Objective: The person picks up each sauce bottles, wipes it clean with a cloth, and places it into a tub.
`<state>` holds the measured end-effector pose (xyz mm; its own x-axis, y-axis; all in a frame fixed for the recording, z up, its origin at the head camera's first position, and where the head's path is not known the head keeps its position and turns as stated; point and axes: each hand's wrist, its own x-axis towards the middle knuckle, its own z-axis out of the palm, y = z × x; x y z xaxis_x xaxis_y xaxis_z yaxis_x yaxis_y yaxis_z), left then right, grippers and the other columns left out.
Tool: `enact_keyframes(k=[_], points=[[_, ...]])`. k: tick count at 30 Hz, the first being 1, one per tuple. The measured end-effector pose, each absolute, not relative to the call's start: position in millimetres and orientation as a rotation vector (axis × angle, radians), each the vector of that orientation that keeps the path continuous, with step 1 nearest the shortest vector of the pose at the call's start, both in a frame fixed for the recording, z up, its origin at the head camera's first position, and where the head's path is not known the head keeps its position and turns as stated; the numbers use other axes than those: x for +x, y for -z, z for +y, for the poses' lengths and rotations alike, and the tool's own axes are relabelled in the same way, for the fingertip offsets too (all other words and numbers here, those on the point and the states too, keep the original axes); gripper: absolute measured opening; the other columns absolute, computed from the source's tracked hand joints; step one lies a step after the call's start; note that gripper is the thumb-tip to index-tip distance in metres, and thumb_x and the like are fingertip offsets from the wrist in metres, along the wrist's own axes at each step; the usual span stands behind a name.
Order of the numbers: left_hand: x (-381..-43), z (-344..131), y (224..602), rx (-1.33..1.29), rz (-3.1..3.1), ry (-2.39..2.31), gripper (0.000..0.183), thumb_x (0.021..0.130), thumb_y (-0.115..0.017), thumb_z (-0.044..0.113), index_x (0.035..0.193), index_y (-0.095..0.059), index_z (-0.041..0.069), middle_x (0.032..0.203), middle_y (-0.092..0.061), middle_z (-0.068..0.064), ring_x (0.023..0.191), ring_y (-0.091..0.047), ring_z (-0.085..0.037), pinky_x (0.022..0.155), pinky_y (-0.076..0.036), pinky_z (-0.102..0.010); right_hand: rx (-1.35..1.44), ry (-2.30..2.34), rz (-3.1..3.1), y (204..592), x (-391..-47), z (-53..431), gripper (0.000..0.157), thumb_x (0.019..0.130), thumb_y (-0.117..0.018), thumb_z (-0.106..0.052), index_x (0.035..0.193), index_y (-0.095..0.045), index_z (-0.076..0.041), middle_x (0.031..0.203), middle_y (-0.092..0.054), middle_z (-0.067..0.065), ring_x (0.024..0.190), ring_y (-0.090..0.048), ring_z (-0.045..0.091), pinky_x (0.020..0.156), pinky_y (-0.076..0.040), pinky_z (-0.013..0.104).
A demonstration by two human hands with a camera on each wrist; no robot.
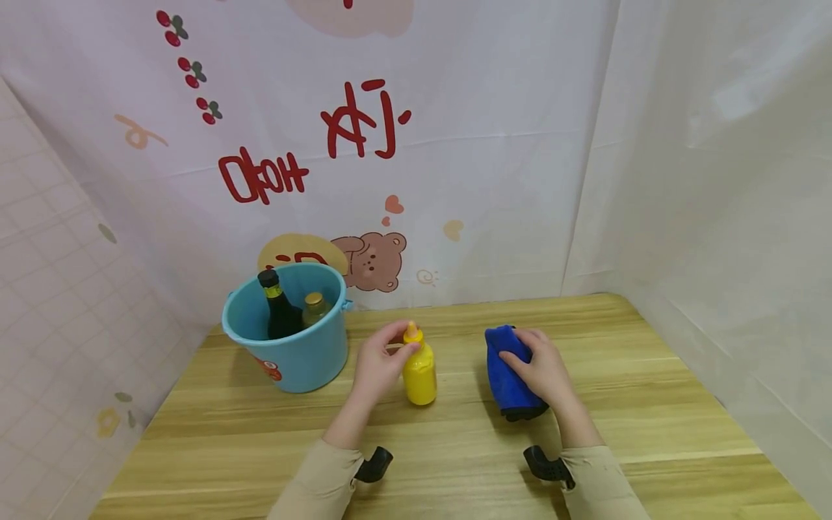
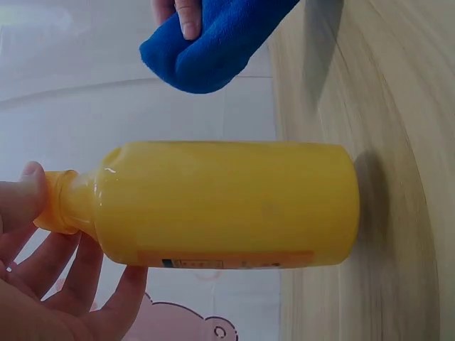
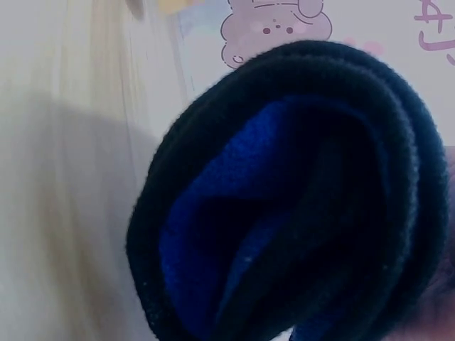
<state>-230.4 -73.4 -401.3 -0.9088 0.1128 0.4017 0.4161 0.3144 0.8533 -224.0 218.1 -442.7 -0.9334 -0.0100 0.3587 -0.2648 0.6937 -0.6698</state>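
My left hand (image 1: 379,361) pinches a yellow squeeze bottle (image 1: 420,380) at its orange-yellow cap, thumb on one side and fingers on the other. The bottle stands upright; whether its base touches the wooden table cannot be told. A strip of printed label shows low on its side in the left wrist view. To the right, my right hand (image 1: 544,367) grips a folded blue cloth (image 1: 505,379) near its top, thumb in front. Dark edging and the cloth's looped folds (image 3: 206,234) fill the right wrist view, where most of the hand is hidden.
At the back left of the table (image 1: 617,390) stands a light blue bucket (image 1: 312,361). Inside it are a dark green bottle (image 1: 281,310) with a black cap and a jar (image 1: 315,309) with a gold lid. Printed white curtains (image 1: 507,180) enclose the back and sides.
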Motion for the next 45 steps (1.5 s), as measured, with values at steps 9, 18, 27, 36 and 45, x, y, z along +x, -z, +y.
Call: enact_keyframes(k=[9,18,27,36,45], points=[[-238,-50,404,-0.51,-2.316,1.604,0.028,0.089,-0.074,0.007,0.116,-0.07,0.002,0.11,-0.07,-0.009,0.098,-0.066,-0.027,0.082,-0.058,-0.038,0.223,-1.092,-2.566,443,-225,217,0.045,0.091,-0.074,-0.017,0.129,-0.061,0.004,0.126,-0.056,0.025,0.112,-0.057,0.045,0.089,-0.049,0.06],[-240,-36,408,-0.566,-2.278,1.608,0.025,0.088,-0.075,0.006,0.112,-0.071,0.002,0.105,-0.071,-0.011,0.096,-0.067,-0.029,0.078,-0.058,-0.037,0.227,-1.101,-2.586,443,-224,214,0.046,0.092,-0.073,-0.018,0.13,-0.06,0.003,0.128,-0.055,0.026,0.113,-0.057,0.045,0.09,-0.049,0.06],[-244,-39,411,-0.54,-2.329,1.595,0.029,0.088,-0.077,0.013,0.115,-0.072,0.006,0.108,-0.071,-0.008,0.097,-0.067,-0.025,0.078,-0.058,-0.036,0.245,-1.091,-2.572,441,-223,208,0.047,0.091,-0.074,-0.018,0.13,-0.061,0.003,0.126,-0.056,0.025,0.111,-0.058,0.045,0.088,-0.05,0.059],[-245,-41,405,-0.528,-2.358,1.586,0.022,0.091,-0.075,0.02,0.11,-0.073,0.01,0.106,-0.071,-0.003,0.097,-0.066,-0.021,0.078,-0.058,-0.032,0.25,-1.199,-2.393,431,-220,194,0.043,0.088,-0.077,-0.013,0.126,-0.063,0.0,0.123,-0.058,0.023,0.11,-0.058,0.042,0.087,-0.05,0.06],[-246,-43,403,-0.511,-2.457,1.479,0.015,0.092,-0.073,0.021,0.105,-0.073,0.013,0.102,-0.072,-0.001,0.094,-0.067,-0.02,0.08,-0.056,-0.035,0.321,-1.242,-2.25,412,-224,163,0.041,0.085,-0.079,-0.01,0.123,-0.065,-0.002,0.12,-0.06,0.02,0.105,-0.061,0.04,0.082,-0.053,0.059]])
